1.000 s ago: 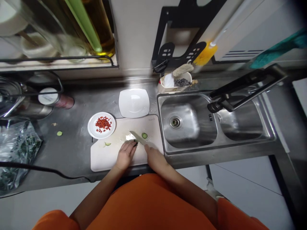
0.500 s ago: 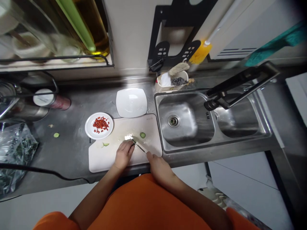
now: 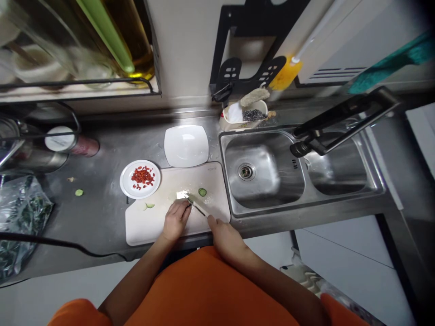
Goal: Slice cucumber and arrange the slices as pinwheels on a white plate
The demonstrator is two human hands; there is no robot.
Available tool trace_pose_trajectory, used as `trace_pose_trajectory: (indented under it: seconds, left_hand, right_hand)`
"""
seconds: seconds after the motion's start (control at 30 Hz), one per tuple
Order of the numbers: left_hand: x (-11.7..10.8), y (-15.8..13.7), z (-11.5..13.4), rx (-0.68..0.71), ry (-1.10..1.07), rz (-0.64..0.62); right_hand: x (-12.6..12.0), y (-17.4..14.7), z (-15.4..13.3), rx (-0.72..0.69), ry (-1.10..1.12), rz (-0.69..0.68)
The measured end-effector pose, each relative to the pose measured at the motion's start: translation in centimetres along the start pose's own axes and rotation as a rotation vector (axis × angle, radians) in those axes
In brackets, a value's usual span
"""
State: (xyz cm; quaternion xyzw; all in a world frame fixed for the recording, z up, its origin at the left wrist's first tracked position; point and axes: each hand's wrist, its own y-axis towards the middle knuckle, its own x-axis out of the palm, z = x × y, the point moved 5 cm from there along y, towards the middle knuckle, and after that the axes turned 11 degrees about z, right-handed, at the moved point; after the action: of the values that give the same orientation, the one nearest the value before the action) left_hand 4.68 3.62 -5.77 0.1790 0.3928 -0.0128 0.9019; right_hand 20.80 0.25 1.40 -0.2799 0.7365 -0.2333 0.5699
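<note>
Counter (image 3: pixel 105 217) under you bears the cutting board (image 3: pixel 149 228). At the board's near side, your right hand (image 3: pixel 226 235) is clamped on the knife (image 3: pixel 199 209); your left hand (image 3: pixel 175 219) bunches by its tip, its hold unclear. Since a second ago you've turned the blade more upright, apparently lining up a cut. A green slice (image 3: pixel 202 192) lies on the board's right half.

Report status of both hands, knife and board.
Right hand: gripping knife. Left hand: close by knife tip, hold unclear. Green slice: loose on cutting board, clear of knife.
</note>
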Motion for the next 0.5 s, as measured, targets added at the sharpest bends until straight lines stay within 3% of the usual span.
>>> trace_pose_trajectory:
  seconds: [0.5]
  left_hand:
    - [-0.1,0.5,0.3,-0.040,-0.024,-0.042]
  right_hand:
    - [0.4,2.0,-0.5,-0.038,0.012,-0.020]
